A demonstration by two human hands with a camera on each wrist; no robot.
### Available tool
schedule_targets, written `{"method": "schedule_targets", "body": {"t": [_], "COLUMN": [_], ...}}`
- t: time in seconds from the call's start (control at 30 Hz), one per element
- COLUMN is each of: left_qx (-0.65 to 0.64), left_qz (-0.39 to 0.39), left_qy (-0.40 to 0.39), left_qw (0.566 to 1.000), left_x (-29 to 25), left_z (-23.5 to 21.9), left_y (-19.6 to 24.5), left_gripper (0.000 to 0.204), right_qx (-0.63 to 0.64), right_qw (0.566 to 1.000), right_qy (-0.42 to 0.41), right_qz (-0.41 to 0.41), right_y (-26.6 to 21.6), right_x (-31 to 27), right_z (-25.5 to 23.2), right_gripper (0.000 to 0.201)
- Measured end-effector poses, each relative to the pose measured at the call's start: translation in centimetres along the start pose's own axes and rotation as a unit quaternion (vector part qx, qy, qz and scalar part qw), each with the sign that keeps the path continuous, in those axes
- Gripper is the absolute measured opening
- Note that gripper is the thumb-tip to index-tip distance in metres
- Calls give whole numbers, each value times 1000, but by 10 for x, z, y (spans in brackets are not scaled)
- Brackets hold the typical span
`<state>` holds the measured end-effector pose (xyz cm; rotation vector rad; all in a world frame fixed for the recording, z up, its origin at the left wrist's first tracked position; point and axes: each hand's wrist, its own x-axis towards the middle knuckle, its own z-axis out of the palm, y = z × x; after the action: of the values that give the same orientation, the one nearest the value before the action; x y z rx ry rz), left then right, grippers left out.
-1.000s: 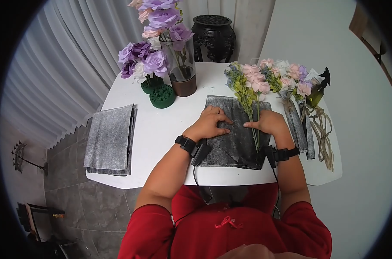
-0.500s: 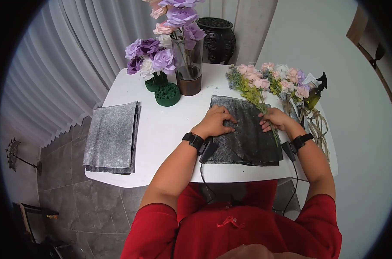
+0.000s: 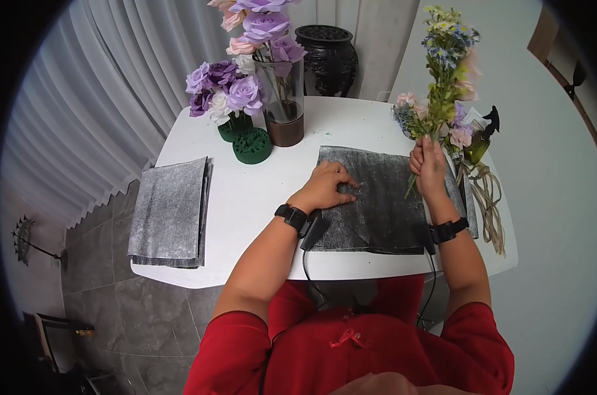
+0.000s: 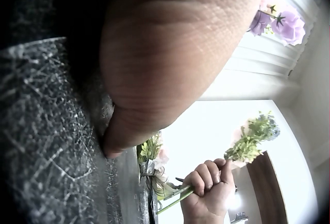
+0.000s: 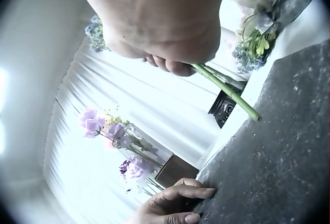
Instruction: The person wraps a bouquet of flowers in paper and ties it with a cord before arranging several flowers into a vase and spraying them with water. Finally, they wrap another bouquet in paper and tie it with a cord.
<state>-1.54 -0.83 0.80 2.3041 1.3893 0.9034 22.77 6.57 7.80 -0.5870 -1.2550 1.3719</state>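
Note:
My right hand (image 3: 430,168) grips the green stems of a flower bunch (image 3: 446,66) with blue, yellow and pink blooms, held upright above the sheets' right side. In the right wrist view a cut stem end (image 5: 242,103) sticks out below the fist. On the dark grey wrapping sheets (image 3: 384,210) rests my left hand (image 3: 324,187), fingers spread and slightly bent, holding nothing. The left wrist view shows the right hand (image 4: 206,188) closed round the stems, with the bunch (image 4: 252,139) beyond it.
Another grey stack (image 3: 167,210) lies at the table's left. Green foam (image 3: 251,146), a glass vase (image 3: 282,105) and purple roses (image 3: 244,95) stand at the back. Wrapped bouquets (image 3: 461,137), a spray bottle (image 3: 481,145) and raffia strands (image 3: 488,204) are at the right.
My right hand has taken hold of the stems and raised the bunch off the sheets, turning the blooms upward and to the right. The left hand has stayed on the sheets.

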Motion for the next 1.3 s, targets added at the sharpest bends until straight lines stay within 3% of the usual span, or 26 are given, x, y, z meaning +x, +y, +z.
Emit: {"method": "schedule_targets", "body": {"t": [0.23, 0.37, 0.53, 0.7, 0.77, 0.8, 0.83, 0.87, 0.9, 0.93, 0.97, 1.0, 1.07, 1.1, 1.2, 1.23, 1.3], "left_qx": [-4, -4, -3, 7, -221, -219, -323, -423, -421, -476, -529, -528, -590, -591, -537, -531, -540], "left_qz": [2, -12, -20, -25, 13, 12, -8, -28, -29, -44, -60, -60, -62, -82, -91, -91, -89], "left_qy": [6, -8, -15, 13, 88, 89, 74, 60, 63, 44, 26, 30, -25, 0, 4, 4, 14], "left_qw": [1000, 1000, 1000, 1000, 971, 972, 943, 904, 904, 877, 846, 847, 804, 803, 839, 843, 837], "left_x": [0, 0, 0, 3, 10, 11, 11, 10, 9, 8, 8, 8, 8, 8, 10, 10, 12], "left_z": [-2, -4, -4, -4, 3, 2, 1, 1, 2, 3, 3, 2, 0, 1, 4, 3, 3], "left_y": [1, 3, 4, 7, -1, 3, 7, 10, 10, 7, 5, 3, 0, 4, 5, 4, -1], "left_gripper": [31, 32, 32, 24, 23, 23, 26, 30, 30, 32, 34, 34, 29, 26, 26, 24, 24], "right_qx": [-69, -93, -137, -91, -43, 0, 44, 45, 36, 27, 23, 24, -91, -94, -76, -81, -156], "right_qw": [994, 993, 991, 996, 998, 999, 997, 997, 999, 999, 997, 996, 994, 993, 996, 994, 985], "right_qy": [-28, 1, -6, -14, -23, -44, -64, -66, -38, -10, -40, -45, -17, -29, -40, -46, -72], "right_qz": [-84, -71, -10, -20, -25, -17, -9, -9, 9, 27, 67, 68, -58, -69, -14, 57, 9], "right_y": [39, 31, 53, 44, 39, 37, 36, 35, 33, 33, 34, 42, 59, 61, 58, 54, 43], "right_x": [-20, -30, -30, -27, -26, -25, -24, -24, -24, -23, -19, -13, 2, 7, 10, 12, 20], "right_z": [2, 17, -2, 19, 38, 51, 63, 78, 93, 102, 98, 100, 105, 104, 108, 103, 100], "right_gripper": [29, 29, 30, 30, 30, 30, 31, 31, 30, 30, 29, 29, 29, 29, 30, 29, 27]}}
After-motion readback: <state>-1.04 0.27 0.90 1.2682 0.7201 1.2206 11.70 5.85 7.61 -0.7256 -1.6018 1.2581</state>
